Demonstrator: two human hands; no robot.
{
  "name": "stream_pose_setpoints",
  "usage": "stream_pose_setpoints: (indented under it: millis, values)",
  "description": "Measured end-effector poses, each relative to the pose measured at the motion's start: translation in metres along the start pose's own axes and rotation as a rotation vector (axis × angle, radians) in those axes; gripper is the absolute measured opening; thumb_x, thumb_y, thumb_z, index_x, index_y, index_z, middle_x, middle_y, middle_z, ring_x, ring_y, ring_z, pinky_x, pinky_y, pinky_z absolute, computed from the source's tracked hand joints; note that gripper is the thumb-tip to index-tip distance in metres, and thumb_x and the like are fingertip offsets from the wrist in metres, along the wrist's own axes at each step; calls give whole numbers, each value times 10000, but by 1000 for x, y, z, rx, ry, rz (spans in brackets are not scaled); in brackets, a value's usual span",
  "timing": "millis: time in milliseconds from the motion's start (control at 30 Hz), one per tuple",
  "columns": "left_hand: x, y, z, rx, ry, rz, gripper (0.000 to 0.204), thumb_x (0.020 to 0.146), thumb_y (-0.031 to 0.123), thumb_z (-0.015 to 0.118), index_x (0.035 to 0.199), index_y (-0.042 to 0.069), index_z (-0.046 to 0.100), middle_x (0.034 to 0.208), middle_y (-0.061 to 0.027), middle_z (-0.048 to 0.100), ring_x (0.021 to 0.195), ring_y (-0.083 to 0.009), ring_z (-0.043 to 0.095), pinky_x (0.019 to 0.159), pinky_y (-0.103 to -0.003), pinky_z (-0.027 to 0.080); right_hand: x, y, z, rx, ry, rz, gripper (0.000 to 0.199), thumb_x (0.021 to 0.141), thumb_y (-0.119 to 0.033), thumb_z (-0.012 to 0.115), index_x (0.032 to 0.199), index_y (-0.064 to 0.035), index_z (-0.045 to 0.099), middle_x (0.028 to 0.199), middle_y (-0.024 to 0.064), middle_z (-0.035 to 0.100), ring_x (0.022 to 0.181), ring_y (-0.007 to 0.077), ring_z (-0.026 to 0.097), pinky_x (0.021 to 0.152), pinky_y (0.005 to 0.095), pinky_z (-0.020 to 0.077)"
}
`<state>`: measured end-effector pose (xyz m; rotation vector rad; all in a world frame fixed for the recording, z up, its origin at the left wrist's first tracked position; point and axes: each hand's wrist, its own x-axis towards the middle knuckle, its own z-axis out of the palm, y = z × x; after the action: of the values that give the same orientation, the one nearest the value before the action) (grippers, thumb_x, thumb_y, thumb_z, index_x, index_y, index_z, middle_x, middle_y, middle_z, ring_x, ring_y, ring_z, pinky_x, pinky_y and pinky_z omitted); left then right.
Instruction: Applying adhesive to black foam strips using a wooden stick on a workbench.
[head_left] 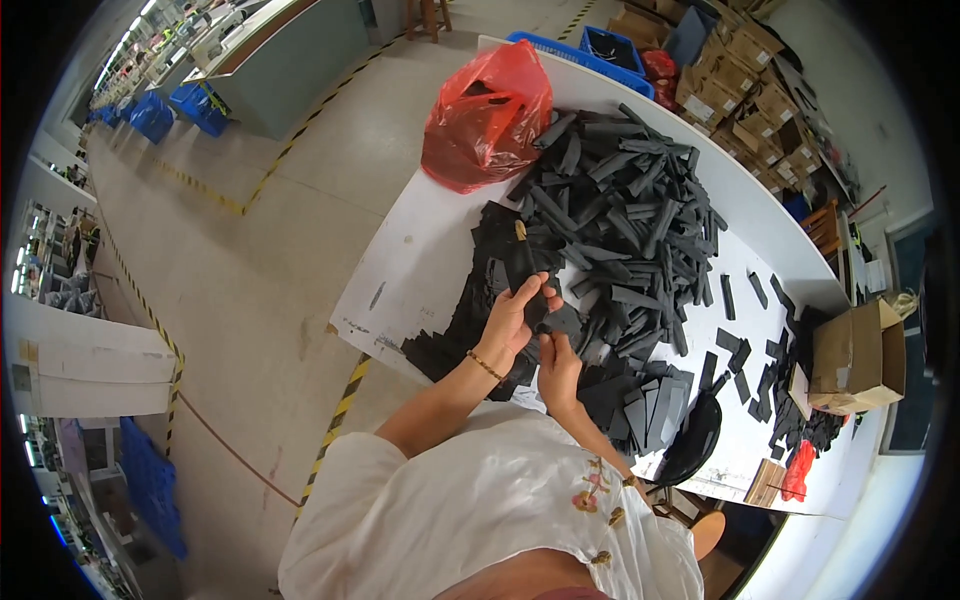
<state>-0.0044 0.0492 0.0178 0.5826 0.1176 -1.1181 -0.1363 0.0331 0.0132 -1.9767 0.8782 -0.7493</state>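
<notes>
Currently, a dark piece (563, 320) is held by both hands above the near edge of a white surface (390, 270). It is gripped between the thumb and bent fingers of the left hand (510, 318), while its lower side is pinched by the right hand (559, 368), set just beside and a little nearer the body. Whether the piece is being folded or merely steadied cannot be told. A beaded bracelet (485, 366) is worn on the left wrist.

Beneath and to the left of the hands, the surface is covered by a spread of flat dark pieces (450, 325). Beyond them, a large heap of charcoal-coloured strips (625, 215) is piled, with a knotted-looking red plastic bag (488, 125) set against its left side. To the right of the right hand, flat grey pieces (655, 412) are stacked loosely, and a rounded black object (697, 438) is placed near the edge. Farther right, more strips are scattered toward an opened cardboard box (850, 360).
</notes>
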Motion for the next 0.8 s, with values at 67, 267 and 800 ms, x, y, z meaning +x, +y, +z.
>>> stream_pose_setpoints:
  millis: [67,267,800]
  values:
    - [-2,3,0,37,3,-15,256,871,238,698,1036,52,640,827,-65,648,778,-230,650,793,-379,550,-6,2,4,-37,8,1,91,935,-78,550,943,12,548,730,247,584,651,427,592,539,416,450]
    - [-2,11,17,4,34,16,216,856,209,715,964,30,666,816,-88,658,706,-221,653,645,-334,540,-19,20,1,-72,-2,-72,110,950,-83,531,899,14,543,600,154,516,494,229,497,478,349,400]
    - [35,49,20,35,282,239,262,910,292,652,1009,54,605,560,45,441,419,-45,308,442,-207,254,-13,-12,-65,104,-21,153,177,879,-136,686,910,23,614,658,48,555,572,43,434,516,215,380]
